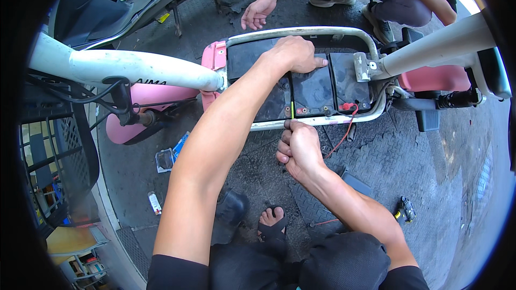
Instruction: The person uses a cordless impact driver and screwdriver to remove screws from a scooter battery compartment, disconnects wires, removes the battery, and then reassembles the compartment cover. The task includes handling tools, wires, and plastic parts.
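Observation:
A pink and white scooter lies stripped, its white frame rail [301,32] ringing an open bay with black battery blocks [314,88]. My left hand [295,53] rests palm down on top of the batteries, fingers curled. My right hand [298,147] sits at the near rail, fist closed on a thin tool [292,108] with a yellow-green shaft that pokes up between two batteries. A red wire [344,129] runs from a battery terminal down over the rail, right of that hand.
Another person crouches beyond the scooter, one hand [257,13] hanging near the far rail. A black and yellow tool [404,210] lies on the ribbed floor mat at right. A small clear box [164,159] and a tube [155,203] lie at left. My sandalled foot [271,220] is below.

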### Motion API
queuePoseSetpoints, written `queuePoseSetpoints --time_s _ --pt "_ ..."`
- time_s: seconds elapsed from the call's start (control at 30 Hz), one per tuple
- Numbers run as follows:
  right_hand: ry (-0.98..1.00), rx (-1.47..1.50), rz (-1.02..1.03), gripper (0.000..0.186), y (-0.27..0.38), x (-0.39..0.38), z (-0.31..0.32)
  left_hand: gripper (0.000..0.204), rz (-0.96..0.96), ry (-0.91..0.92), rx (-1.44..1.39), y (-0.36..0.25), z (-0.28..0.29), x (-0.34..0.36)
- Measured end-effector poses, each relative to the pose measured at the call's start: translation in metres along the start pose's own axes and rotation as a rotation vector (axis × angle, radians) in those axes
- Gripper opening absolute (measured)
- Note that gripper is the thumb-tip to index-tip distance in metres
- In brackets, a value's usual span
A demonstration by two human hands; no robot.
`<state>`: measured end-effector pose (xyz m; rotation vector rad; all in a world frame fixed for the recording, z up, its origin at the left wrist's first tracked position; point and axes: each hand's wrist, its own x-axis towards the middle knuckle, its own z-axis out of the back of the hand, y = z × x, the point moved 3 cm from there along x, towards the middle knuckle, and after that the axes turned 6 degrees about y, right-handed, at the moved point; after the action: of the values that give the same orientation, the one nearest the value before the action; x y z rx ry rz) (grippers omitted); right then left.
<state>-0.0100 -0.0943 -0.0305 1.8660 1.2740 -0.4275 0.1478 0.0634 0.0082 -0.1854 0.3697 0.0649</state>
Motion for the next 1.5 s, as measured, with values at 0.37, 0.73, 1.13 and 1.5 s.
queuePoseSetpoints --time_s 0.37,0.73,1.13,1.5 --pt "-0.118 0.317 0.119 0.043 -0.033 0.011 -0.038 0.067 -0.010 -0.003 0.010 0.000 0.001 0.003" --pt "-0.115 0.242 0.294 0.063 -0.057 0.041 -0.100 0.064 0.003 -0.038 -0.013 -0.006 0.000 -0.003" --pt "0.020 -0.148 0.031 0.028 0.074 0.019 -0.008 0.071 0.003 0.206 -0.048 0.009 0.012 0.015" --pt "-0.043 -0.205 -0.104 0.032 0.039 0.025 -0.024 0.077 0.027 0.223 0.028 0.001 0.013 0.010"
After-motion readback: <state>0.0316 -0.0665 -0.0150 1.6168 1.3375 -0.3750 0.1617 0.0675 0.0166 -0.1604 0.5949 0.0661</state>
